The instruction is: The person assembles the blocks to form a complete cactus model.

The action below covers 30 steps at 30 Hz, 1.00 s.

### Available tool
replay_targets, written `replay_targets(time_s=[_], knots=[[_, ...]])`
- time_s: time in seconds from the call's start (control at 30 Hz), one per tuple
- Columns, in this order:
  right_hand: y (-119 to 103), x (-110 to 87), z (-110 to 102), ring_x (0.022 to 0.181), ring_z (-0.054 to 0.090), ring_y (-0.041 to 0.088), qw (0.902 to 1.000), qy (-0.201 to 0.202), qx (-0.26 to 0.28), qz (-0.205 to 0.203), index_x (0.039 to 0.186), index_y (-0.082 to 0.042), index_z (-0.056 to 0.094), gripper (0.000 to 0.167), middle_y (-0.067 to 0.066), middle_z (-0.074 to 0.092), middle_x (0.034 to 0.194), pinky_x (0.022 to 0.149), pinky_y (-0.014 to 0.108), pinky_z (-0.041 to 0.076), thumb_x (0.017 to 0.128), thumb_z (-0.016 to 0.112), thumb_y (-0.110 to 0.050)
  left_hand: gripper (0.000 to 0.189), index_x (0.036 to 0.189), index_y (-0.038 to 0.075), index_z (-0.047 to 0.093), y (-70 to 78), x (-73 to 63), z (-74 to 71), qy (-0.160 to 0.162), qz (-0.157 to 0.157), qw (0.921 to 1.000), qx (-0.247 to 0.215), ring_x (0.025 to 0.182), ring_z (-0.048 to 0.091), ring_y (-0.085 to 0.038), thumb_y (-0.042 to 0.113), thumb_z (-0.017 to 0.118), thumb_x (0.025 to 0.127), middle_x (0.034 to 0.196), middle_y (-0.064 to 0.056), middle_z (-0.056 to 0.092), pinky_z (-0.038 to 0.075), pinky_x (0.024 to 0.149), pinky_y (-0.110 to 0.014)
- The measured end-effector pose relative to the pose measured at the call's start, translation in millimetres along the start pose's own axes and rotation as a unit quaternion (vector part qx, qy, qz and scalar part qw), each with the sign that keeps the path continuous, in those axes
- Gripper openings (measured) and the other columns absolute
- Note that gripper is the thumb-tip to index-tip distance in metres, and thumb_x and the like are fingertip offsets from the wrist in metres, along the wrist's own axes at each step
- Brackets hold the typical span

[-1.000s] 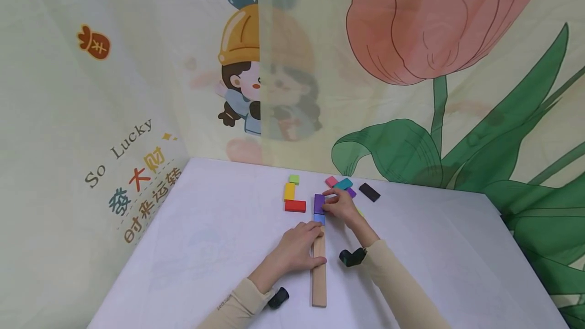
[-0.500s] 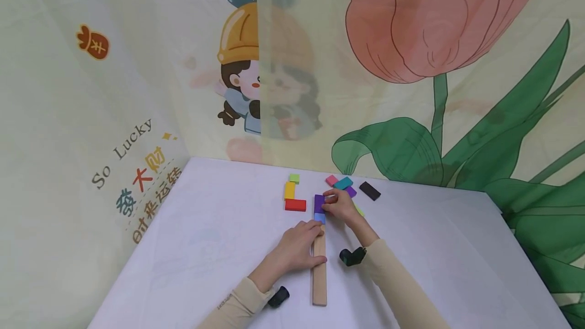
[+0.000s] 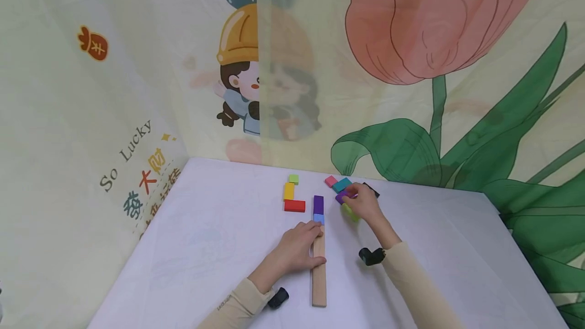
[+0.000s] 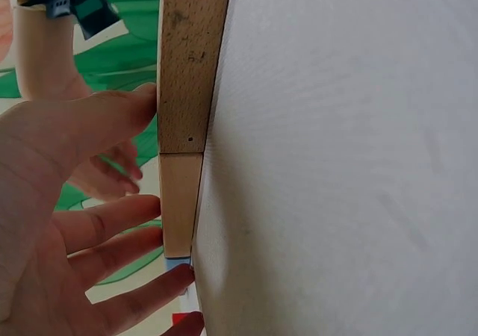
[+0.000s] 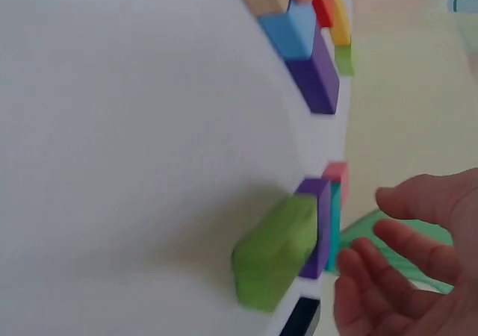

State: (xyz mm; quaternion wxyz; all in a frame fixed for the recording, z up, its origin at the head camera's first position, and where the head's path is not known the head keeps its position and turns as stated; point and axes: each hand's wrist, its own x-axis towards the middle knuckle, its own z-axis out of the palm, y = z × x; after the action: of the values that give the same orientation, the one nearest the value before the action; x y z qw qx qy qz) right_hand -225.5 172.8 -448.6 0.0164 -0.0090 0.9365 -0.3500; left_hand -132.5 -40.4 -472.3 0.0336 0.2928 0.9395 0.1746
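Note:
My left hand (image 3: 292, 250) lies across a row of plain wooden blocks (image 3: 319, 288). In the left wrist view its thumb and straight fingers touch the wood along one side. A blue block (image 3: 318, 219) and a purple block (image 3: 318, 204) continue the row at its far end. To the right, my right hand (image 3: 364, 203) hovers over loose blocks with nothing held. Its thumb and fingers stand apart in the right wrist view, close to a light green block (image 5: 275, 254) and a second purple block (image 3: 339, 197). Fingers partly cover these blocks in the head view.
Beyond the right hand lie a teal block (image 3: 342, 185), a pink block (image 3: 331, 182) and a partly covered black block (image 5: 301, 317). Left of the row, a red block (image 3: 294, 206), a yellow block (image 3: 289, 192) and a small green block (image 3: 293, 179) form an angled group.
My right hand has left the purple block at the row's far end and moved right, over the loose blocks. The left hand stays in place on the wood.

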Motion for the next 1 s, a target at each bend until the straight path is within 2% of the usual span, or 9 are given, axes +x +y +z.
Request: replay_targets(time_s=[0.1, 0.23, 0.33, 0.57, 0.63, 0.8, 1.0], knots=[[7.1, -2.0, -4.6, 0.092, 0.064, 0.032, 0.9978, -0.033, -0.053, 0.024, 0.108, 0.005, 0.064, 0.030, 0.022, 0.067, 0.103, 0.076, 0.040, 0.056, 0.086, 0.068, -0.015, 0.055, 0.123, 0.014, 0.061, -1.5, -1.0, -1.0, -0.008, -0.009, 0.9999, -0.006, 0.119, 0.055, -0.020, 0.048, 0.072, 0.081, 0.141, -0.001, 0.053, 0.053, 0.089, -0.035], [12.9, -2.8, -0.1, 0.092, 0.065, 0.032, 0.9943, -0.057, -0.073, 0.053, 0.111, 0.007, 0.063, 0.037, 0.024, 0.067, 0.105, 0.076, 0.040, 0.056, 0.083, 0.072, -0.015, 0.055, 0.123, 0.014, 0.061, -2.9, -2.3, -1.2, -0.008, -0.011, 0.9998, -0.011, 0.119, 0.055, -0.020, 0.047, 0.072, 0.081, 0.141, -0.002, 0.053, 0.053, 0.090, -0.036], [14.4, -3.7, 3.6, 0.092, 0.065, 0.032, 0.9940, -0.053, -0.072, 0.063, 0.111, 0.009, 0.062, 0.041, 0.025, 0.068, 0.106, 0.077, 0.041, 0.056, 0.081, 0.075, -0.015, 0.055, 0.122, 0.014, 0.061, -3.0, -2.7, 0.1, -0.005, -0.009, 0.9999, -0.012, 0.119, 0.055, -0.021, 0.047, 0.072, 0.081, 0.141, -0.002, 0.054, 0.053, 0.090, -0.036], [7.8, -5.0, 7.5, 0.082, 0.061, 0.026, 0.9934, -0.033, -0.088, 0.066, 0.104, 0.006, 0.065, 0.038, 0.019, 0.069, 0.097, 0.073, 0.039, 0.055, 0.079, 0.075, -0.020, 0.054, 0.123, 0.014, 0.061, -0.6, -2.7, 2.3, -0.009, -0.007, 0.9999, -0.012, 0.118, 0.055, -0.020, 0.047, 0.072, 0.081, 0.141, -0.002, 0.054, 0.053, 0.089, -0.036], [4.2, -2.2, 8.3, 0.081, 0.059, 0.025, 0.9947, -0.023, -0.080, 0.061, 0.105, 0.005, 0.065, 0.039, 0.018, 0.068, 0.095, 0.071, 0.037, 0.054, 0.080, 0.075, -0.023, 0.055, 0.123, 0.015, 0.061, 0.6, -2.3, 1.7, -0.011, -0.006, 0.9999, -0.010, 0.118, 0.055, -0.020, 0.048, 0.072, 0.081, 0.141, -0.001, 0.053, 0.053, 0.089, -0.036], [-11.8, 13.8, 12.3, 0.086, 0.062, 0.028, 0.9987, 0.007, -0.021, 0.045, 0.113, 0.002, 0.063, 0.046, 0.021, 0.067, 0.100, 0.064, 0.030, 0.050, 0.080, 0.075, -0.027, 0.054, 0.122, 0.015, 0.061, 1.4, -1.2, -0.6, -0.013, -0.008, 0.9999, -0.008, 0.116, 0.056, -0.019, 0.048, 0.072, 0.080, 0.140, -0.001, 0.054, 0.053, 0.088, -0.033], [-29.0, 36.7, 30.5, 0.095, 0.063, 0.030, 0.9954, 0.037, 0.063, 0.062, 0.114, -0.001, 0.064, 0.043, 0.023, 0.066, 0.110, 0.063, 0.026, 0.051, 0.081, 0.074, -0.026, 0.053, 0.120, 0.014, 0.062, 1.0, -1.4, -1.6, -0.006, -0.001, 1.0000, 0.000, 0.115, 0.056, -0.019, 0.047, 0.073, 0.080, 0.139, -0.001, 0.055, 0.053, 0.088, -0.031]])
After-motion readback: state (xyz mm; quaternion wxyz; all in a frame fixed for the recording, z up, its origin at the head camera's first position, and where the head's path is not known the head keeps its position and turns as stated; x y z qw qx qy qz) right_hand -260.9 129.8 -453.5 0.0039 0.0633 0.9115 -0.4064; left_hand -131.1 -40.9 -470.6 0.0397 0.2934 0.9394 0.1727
